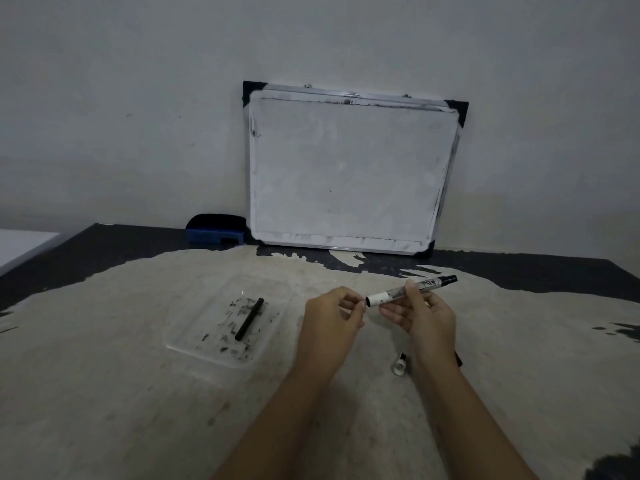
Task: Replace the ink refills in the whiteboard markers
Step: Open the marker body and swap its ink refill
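Observation:
My right hand (420, 315) holds a whiteboard marker (398, 292) above the table, its black cap pointing up and to the right, its open rear end facing left. My left hand (334, 315) is right at that open end, fingertips pinched together; whether they grip anything I cannot tell. A black ink refill stick (249, 319) lies in a clear, ink-smeared plastic tray (194, 344) to the left of my hands. A small silver and black end piece (399, 364) lies on the table beside my right wrist.
A small whiteboard (349, 168) leans against the wall at the back. A blue board eraser (216, 230) sits to its left. The worn table top (104, 393) has dark edges. A dark object (459, 359) peeks out behind my right wrist.

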The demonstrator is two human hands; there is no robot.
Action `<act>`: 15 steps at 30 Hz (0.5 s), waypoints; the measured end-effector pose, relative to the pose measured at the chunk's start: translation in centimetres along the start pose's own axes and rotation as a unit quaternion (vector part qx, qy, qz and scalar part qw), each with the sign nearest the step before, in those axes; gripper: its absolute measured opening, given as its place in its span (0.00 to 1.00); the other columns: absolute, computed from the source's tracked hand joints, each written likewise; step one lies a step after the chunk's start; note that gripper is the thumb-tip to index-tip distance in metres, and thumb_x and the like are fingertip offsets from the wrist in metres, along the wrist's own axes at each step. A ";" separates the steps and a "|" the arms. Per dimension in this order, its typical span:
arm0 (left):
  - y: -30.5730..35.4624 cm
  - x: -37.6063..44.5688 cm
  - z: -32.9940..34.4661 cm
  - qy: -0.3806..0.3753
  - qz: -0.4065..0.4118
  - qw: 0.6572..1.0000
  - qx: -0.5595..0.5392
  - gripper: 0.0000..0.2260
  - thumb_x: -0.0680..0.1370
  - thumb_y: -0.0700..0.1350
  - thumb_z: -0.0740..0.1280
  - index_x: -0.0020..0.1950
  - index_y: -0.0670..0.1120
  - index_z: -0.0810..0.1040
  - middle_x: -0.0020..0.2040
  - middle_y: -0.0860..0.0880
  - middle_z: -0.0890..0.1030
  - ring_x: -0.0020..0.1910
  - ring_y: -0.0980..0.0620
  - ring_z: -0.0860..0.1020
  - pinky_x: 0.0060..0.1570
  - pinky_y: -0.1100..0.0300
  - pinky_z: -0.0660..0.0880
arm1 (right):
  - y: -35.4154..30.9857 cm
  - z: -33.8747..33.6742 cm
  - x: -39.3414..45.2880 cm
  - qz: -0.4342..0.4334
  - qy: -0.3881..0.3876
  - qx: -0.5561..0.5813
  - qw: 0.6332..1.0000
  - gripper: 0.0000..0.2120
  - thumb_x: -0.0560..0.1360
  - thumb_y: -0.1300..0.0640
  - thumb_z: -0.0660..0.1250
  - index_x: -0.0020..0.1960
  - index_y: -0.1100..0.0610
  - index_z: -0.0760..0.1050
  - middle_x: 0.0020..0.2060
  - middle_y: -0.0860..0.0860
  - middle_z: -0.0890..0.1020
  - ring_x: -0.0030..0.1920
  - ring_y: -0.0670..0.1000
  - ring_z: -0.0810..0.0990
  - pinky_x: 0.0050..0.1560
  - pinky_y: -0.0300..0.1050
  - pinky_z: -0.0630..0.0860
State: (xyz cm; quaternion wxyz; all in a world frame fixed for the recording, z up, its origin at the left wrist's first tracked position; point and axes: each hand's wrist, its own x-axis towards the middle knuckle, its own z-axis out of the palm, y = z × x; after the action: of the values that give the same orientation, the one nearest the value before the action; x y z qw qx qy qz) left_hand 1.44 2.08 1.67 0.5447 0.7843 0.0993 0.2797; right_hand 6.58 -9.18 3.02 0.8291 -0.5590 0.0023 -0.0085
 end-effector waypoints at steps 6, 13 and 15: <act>0.0 0.1 0.0 0.002 0.016 1.000 0.020 0.02 0.73 0.40 0.68 0.43 0.44 0.81 0.37 0.45 0.83 0.35 0.50 0.82 0.39 0.52 0.81 | 0.2 0.0 0.1 0.004 0.002 0.000 1.000 0.13 0.77 0.58 0.65 0.50 0.69 0.74 0.35 0.62 0.81 0.28 0.51 0.83 0.28 0.38 0.79; 0.3 -0.1 0.0 0.007 0.019 0.999 -0.040 0.03 0.74 0.39 0.68 0.44 0.46 0.80 0.38 0.51 0.82 0.36 0.52 0.82 0.42 0.54 0.81 | 0.1 -0.2 0.2 0.024 0.005 0.050 0.998 0.09 0.77 0.59 0.64 0.45 0.66 0.74 0.26 0.55 0.83 0.27 0.51 0.83 0.28 0.38 0.80; 0.4 -0.1 0.0 0.003 -0.006 0.996 -0.084 0.03 0.74 0.39 0.68 0.44 0.46 0.80 0.38 0.52 0.82 0.37 0.51 0.83 0.44 0.52 0.82 | 0.1 -0.3 0.3 0.026 0.000 0.056 0.998 0.09 0.77 0.59 0.64 0.44 0.66 0.74 0.25 0.54 0.83 0.27 0.51 0.83 0.28 0.38 0.80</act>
State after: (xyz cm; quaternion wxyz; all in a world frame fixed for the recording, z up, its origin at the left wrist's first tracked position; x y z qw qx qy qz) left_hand 1.28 1.84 1.98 0.6100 0.7342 0.0821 0.2864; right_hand 6.84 -9.37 2.80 0.8593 -0.5111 0.0163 0.0131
